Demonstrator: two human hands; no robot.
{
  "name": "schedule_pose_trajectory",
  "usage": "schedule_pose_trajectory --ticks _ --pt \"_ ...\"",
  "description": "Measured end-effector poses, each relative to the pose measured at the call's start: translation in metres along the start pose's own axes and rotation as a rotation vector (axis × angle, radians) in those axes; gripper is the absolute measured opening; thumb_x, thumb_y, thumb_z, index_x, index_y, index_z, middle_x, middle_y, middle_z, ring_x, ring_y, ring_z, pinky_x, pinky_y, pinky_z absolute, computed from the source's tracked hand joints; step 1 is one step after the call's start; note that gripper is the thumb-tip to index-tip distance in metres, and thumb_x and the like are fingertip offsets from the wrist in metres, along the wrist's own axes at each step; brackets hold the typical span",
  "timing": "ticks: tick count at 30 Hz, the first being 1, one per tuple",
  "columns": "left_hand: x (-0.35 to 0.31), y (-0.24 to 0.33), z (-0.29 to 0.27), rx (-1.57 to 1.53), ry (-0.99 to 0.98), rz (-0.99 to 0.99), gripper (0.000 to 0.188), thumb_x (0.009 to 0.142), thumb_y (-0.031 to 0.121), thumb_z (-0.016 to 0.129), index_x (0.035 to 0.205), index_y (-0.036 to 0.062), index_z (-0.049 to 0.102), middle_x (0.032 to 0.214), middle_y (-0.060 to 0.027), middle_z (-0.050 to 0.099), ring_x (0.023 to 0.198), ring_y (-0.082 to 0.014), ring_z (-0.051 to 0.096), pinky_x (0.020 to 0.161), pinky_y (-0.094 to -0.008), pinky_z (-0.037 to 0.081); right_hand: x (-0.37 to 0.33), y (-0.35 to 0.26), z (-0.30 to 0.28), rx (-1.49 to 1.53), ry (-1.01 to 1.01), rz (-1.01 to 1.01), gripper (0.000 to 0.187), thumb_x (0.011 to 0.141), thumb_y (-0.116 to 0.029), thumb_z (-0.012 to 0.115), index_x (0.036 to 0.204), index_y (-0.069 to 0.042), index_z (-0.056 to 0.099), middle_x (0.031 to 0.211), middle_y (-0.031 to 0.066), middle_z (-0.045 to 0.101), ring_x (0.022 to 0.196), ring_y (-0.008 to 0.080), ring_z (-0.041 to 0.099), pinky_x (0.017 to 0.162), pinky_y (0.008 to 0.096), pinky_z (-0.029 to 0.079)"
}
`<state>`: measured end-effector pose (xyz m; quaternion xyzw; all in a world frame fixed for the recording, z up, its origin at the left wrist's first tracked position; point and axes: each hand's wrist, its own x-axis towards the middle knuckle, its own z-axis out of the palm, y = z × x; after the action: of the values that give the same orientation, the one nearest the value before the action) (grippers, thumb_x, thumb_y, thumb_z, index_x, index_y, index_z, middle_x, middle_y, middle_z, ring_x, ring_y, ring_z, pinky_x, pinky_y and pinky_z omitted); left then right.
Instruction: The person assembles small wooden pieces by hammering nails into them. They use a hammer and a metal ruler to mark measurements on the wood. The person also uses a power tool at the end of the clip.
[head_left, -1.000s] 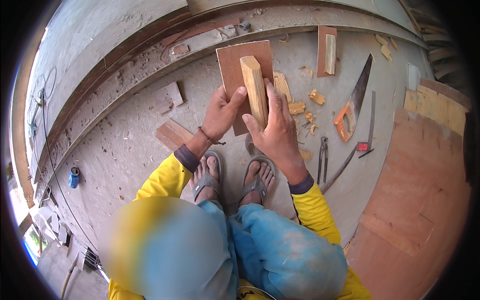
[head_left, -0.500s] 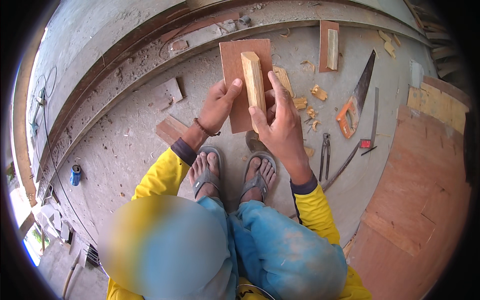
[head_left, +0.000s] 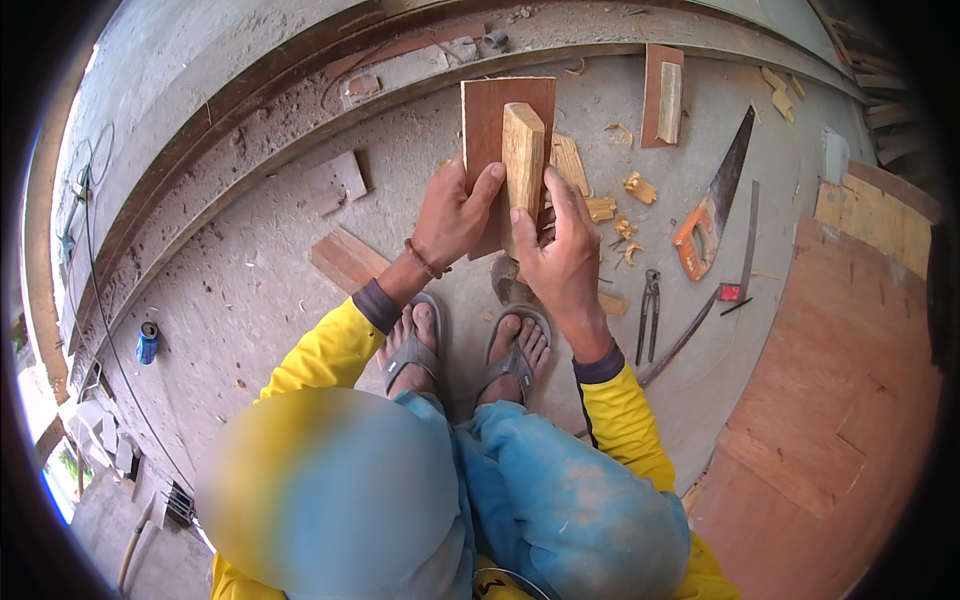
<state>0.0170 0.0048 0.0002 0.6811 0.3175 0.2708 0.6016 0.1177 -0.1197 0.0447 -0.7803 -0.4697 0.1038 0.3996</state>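
Note:
Up in front of me, over my feet, I hold a thin reddish-brown plywood board (head_left: 482,125) with a pale, rough-cut wooden block (head_left: 523,160) standing lengthwise against its face. My left hand (head_left: 455,208) is closed on the board's left edge, its thumb on the front beside the block. Around the lower right side is my right hand (head_left: 565,250), closed, its thumb pressed to the block and its fingers at the right edge. The fingers behind the board are hidden.
A handsaw with orange handle (head_left: 697,240), pincers (head_left: 650,315) and a dark curved metal bar (head_left: 690,345) lie to the right. Wood chips (head_left: 640,187) scatter near a similar board with a strip (head_left: 662,95). Large plywood sheets (head_left: 810,380) cover the right; a blue can (head_left: 148,343) stands left.
The board and block have shifted slightly right and turned a little, so the board's face looks narrower. Both hands moved with them and kept their hold; my right hand sits slightly lower.

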Motion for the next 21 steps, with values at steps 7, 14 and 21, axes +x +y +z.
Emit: schedule_pose_trajectory --ticks 7,14,21 --pt "0.001 -0.006 -0.004 -0.212 -0.078 -0.053 0.031 0.106 0.027 0.058 0.116 -0.0029 0.061 0.091 -0.0068 0.070 0.081 -0.0091 0.063 0.071 -0.0307 0.053 0.003 -0.001 -0.001 0.003 0.005 -0.049 0.057 0.091 -0.018 0.072 0.138 0.007 0.051 0.119 0.0256 0.063 0.107 0.0383 0.066 0.092 0.0450 0.052" --pt "0.009 -0.006 -0.012 -0.392 -0.160 -0.218 0.037 0.106 0.033 0.058 0.123 0.0002 0.059 0.106 -0.0030 0.069 0.092 -0.0076 0.063 0.079 -0.0273 0.054 0.012 -0.004 -0.002 0.028 0.015 -0.009 0.055 0.089 -0.021 0.076 0.136 0.001 0.057 0.110 0.0179 0.066 0.091 0.0250 0.067 0.074 0.0358 0.055" --pt "0.023 -0.015 -0.008 -0.602 -0.115 -0.335 0.042 0.106 0.037 0.057 0.125 0.0002 0.058 0.114 -0.0058 0.068 0.100 -0.0091 0.064 0.087 -0.0280 0.053 0.023 -0.008 -0.013 0.202 -0.089 0.153 0.054 0.095 -0.031 0.071 0.139 -0.002 0.058 0.109 0.0171 0.067 0.079 0.0199 0.068 0.066 0.0311 0.055"
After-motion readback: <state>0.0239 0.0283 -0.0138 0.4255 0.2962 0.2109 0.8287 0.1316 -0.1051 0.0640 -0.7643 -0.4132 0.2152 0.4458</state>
